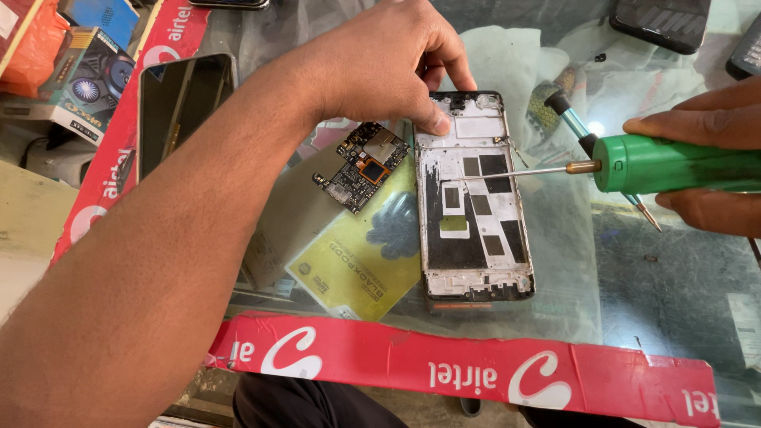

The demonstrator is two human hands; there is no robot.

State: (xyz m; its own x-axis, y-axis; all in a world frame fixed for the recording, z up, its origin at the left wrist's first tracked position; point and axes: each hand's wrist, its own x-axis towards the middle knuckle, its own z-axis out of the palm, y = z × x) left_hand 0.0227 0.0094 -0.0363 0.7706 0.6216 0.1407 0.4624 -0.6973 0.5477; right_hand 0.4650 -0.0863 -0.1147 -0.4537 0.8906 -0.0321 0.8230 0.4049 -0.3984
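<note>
An opened phone frame (474, 198), stripped of its board, lies face down on the glass counter (658, 277). My left hand (388, 63) presses its thumb and fingers on the frame's top left corner. My right hand (705, 158) grips a green tool (674, 165) whose thin metal tip reaches over the frame's upper middle. A dark circuit board (363, 165) lies just left of the frame, beside my left thumb.
A screwdriver (587, 143) with a teal shaft lies behind the green tool. A dark phone screen (181, 103) rests at left, more phones (659, 22) at top right. Red tape (444, 368) edges the counter's front and left. Small boxes (87, 75) sit far left.
</note>
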